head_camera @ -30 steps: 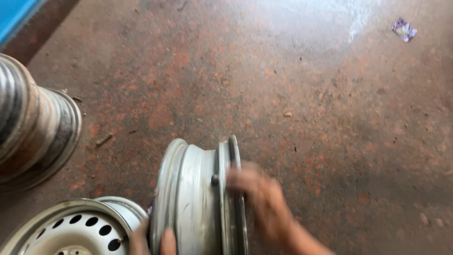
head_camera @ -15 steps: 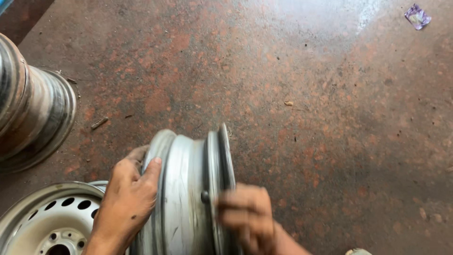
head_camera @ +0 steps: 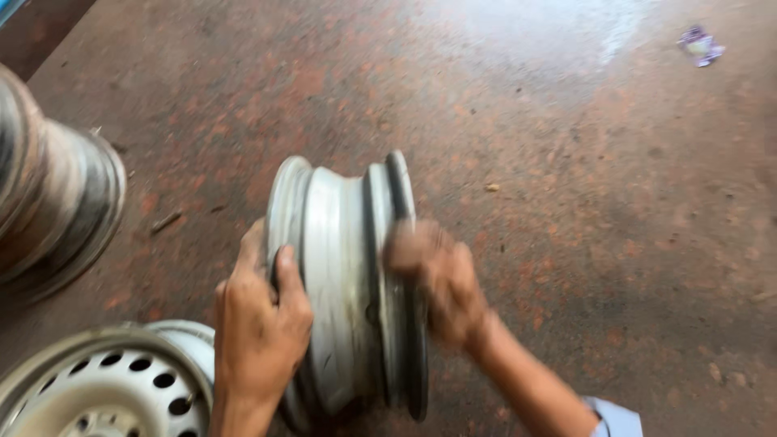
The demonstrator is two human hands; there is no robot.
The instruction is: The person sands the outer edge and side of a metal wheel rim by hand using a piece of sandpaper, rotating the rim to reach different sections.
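The steel wheel rim (head_camera: 344, 283) is standing on edge on the concrete floor (head_camera: 566, 202). The left hand (head_camera: 259, 320) is gripping its left flange; the right hand (head_camera: 437, 279), blurred, is pressing its right flange. Advisable: grip both sides evenly.

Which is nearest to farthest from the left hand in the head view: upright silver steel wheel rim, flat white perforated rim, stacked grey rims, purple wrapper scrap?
1. Upright silver steel wheel rim: gripped by the left hand.
2. Flat white perforated rim: bottom left, beside the hand.
3. Stacked grey rims: left edge.
4. Purple wrapper scrap: far top right.
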